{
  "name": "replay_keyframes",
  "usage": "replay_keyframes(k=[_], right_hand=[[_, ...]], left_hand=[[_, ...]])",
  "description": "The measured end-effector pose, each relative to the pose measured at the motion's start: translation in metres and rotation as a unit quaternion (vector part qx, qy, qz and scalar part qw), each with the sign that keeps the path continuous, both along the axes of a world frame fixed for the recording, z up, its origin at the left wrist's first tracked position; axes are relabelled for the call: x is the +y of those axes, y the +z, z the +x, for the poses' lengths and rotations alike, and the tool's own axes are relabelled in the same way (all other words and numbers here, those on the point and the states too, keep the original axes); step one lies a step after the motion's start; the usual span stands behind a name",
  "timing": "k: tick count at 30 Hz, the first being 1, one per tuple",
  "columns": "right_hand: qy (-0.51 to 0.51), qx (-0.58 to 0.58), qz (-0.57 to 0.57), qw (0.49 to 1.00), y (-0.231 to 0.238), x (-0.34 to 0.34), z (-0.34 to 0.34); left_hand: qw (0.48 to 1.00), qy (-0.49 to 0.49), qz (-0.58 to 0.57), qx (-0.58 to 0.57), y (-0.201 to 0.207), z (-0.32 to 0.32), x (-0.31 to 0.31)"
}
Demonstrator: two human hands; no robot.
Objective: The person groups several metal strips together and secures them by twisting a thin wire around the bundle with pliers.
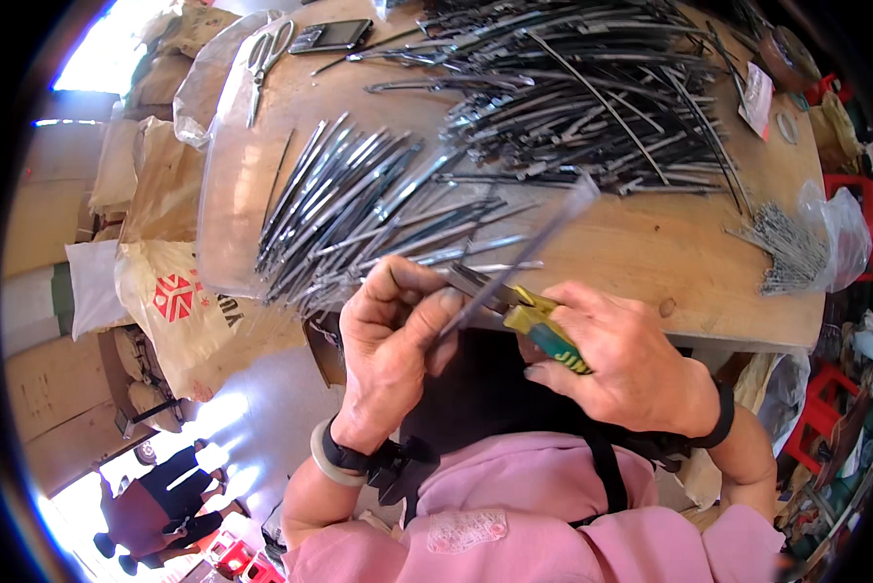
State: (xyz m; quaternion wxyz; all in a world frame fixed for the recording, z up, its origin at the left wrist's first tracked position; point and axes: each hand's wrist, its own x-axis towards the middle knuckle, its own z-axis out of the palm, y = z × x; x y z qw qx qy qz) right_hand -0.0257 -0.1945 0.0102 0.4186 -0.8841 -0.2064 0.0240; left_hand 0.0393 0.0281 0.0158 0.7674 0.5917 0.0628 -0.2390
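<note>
Between the thumb and fingers of my left hand [383, 340] is a long, thin, dark strip [548, 236], slanting up to the right with a pale, blurred far end. Closed around the green and yellow handles of a pair of pliers [545, 333] is my right hand [626, 360]. The pliers' jaws meet the strip close to my left fingertips; whether they grip it I cannot tell. Just beyond my hands lies a loose bundle of similar shiny dark strips [325, 209]. A larger heap of dark strips [553, 107] covers the far part of the wooden table [641, 243].
Scissors [261, 63] and a dark flat device [331, 36] lie at the far left. Thin metal pieces [782, 248] spill from a clear bag [845, 238] at the right. Red stools [820, 408] stand to the right; a printed sack [179, 301] is at the left. People [155, 505] appear lower left.
</note>
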Motion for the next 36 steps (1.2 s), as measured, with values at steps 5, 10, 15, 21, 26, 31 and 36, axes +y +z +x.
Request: replay_keyframes(k=[5,10,15,21,26,31,36], right_hand=[[-0.2,0.087,0.082,0.972,0.0,-0.034,-0.002],[-0.144,-0.095,-0.072,0.982,0.01,-0.028,0.045],[-0.072,-0.213,-0.179,0.958,-0.014,-0.018,0.1],[-0.093,-0.24,-0.251,0.933,-0.025,-0.027,0.096],[-0.088,-0.225,-0.264,0.934,-0.024,-0.045,0.08],[-0.066,-0.208,-0.252,0.943,-0.021,-0.056,0.069],[-0.072,-0.249,-0.271,0.927,-0.028,-0.079,0.049]], left_hand=[[0.887,0.035,0.316,-0.334,-0.018,0.022,0.039],[0.676,-0.098,0.515,-0.517,-0.013,0.034,0.032],[0.63,-0.186,0.539,-0.528,-0.027,0.019,0.005],[0.594,-0.141,0.538,-0.581,-0.046,0.052,0.026],[0.586,-0.114,0.536,-0.597,-0.047,0.068,0.049],[0.585,-0.086,0.556,-0.584,-0.051,0.079,0.063],[0.594,-0.089,0.553,-0.578,-0.035,0.064,0.029]])
